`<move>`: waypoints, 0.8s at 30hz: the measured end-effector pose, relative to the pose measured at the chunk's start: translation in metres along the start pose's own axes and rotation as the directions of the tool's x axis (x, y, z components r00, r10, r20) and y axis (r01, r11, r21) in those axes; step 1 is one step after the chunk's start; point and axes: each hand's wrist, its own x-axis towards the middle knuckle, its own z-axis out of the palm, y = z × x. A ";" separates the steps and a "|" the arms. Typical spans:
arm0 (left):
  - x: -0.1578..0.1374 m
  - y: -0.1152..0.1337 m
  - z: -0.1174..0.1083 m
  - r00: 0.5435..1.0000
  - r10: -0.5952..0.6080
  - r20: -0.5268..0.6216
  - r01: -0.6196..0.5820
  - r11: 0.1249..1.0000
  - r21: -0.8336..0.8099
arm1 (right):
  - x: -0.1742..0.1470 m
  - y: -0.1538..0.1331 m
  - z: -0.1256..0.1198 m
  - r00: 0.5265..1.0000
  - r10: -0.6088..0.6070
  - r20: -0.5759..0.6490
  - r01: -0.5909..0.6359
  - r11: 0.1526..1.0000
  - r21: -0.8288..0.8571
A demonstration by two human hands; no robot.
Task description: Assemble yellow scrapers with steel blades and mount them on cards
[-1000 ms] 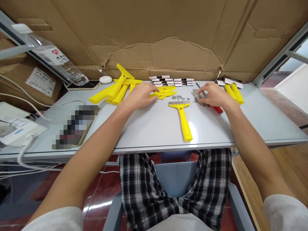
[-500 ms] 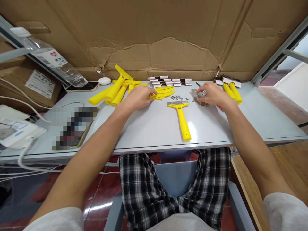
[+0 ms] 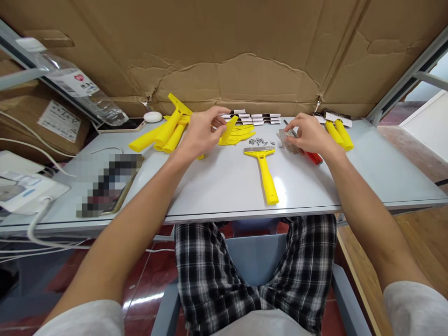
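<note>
My left hand (image 3: 204, 133) is pinched on a yellow plastic piece (image 3: 229, 129), which it holds tilted up over a small pile of flat yellow strips (image 3: 241, 135). My right hand (image 3: 310, 135) is curled over thin metal blades (image 3: 287, 142), fingertips touching them; how many it grips is hidden. A red-handled tool (image 3: 314, 158) pokes out under that hand. Between the hands lie small loose screws (image 3: 259, 141). Nearer me, a yellow scraper (image 3: 266, 179) with a metal strip across its head lies on the table.
Yellow scraper handles (image 3: 164, 133) are heaped at the left, two more (image 3: 339, 134) at the right. Stacked small white-and-black packets (image 3: 266, 119) stand against the cardboard (image 3: 224, 56). At the left are a bottle (image 3: 77, 86), a phone (image 3: 115, 186) and a power strip (image 3: 30, 189).
My left hand has risen from the yellow strips with one yellow piece tilted up in it. The right hand has shifted slightly at the blades, uncovering more of the red-handled tool.
</note>
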 end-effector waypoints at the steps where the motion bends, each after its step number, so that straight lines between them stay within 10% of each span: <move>1: -0.001 0.003 0.002 0.999 -0.034 -0.011 0.033 0.995 -0.096 | 0.000 -0.004 0.001 1.000 -0.022 -0.008 0.022 1.000 0.019; 14: -0.019 0.042 0.042 0.903 -0.299 0.309 0.428 0.550 -0.717 | -0.010 -0.054 0.028 0.991 -0.134 -0.007 0.118 0.845 0.522; 24: -0.019 0.037 0.038 0.887 -0.313 0.339 0.461 0.572 -0.679 | -0.008 -0.047 0.028 0.999 -0.032 -0.005 0.029 0.799 0.600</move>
